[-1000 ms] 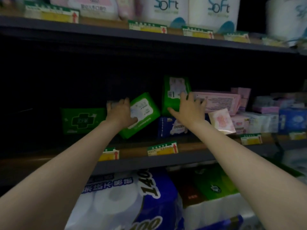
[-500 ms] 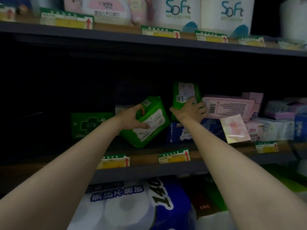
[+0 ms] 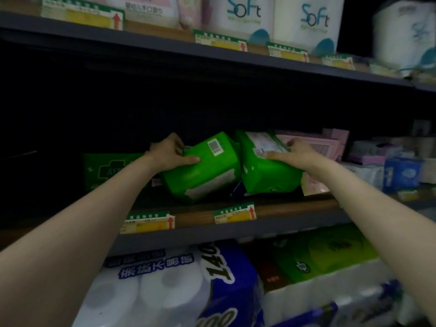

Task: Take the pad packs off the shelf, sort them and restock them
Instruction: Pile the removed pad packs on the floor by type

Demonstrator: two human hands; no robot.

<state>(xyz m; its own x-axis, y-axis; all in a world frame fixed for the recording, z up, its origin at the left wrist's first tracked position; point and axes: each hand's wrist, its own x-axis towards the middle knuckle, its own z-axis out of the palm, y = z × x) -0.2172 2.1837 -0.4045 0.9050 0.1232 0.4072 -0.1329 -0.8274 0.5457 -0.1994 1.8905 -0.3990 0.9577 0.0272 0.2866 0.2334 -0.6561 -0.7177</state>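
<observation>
Nearest the camera, below the working shelf, blue-and-white toilet-roll multipacks (image 3: 165, 286) are stacked – untouched. On the middle shelf (image 3: 278, 210), fronted by yellow price tags (image 3: 234, 214), two green pad packs are now held clear of their earlier resting spots. The left green pack (image 3: 203, 168) is gripped by the left hand (image 3: 168, 153), thumb across its front face and fingers wrapped behind the top edge; against a second ago it is tipped further forward, barcode side up. The right green pack (image 3: 269, 171) is held by the right hand (image 3: 295, 153), fingers curled over its top and thumb laid along its face – a second ago it stood upright at the back under a loose touch. Both packs are judged to be mid-removal, so the take-off step is under way and sorting is not yet begun. Further back, a third green pack (image 3: 106, 167) lies at left, pink packs (image 3: 323, 145) at right.
</observation>
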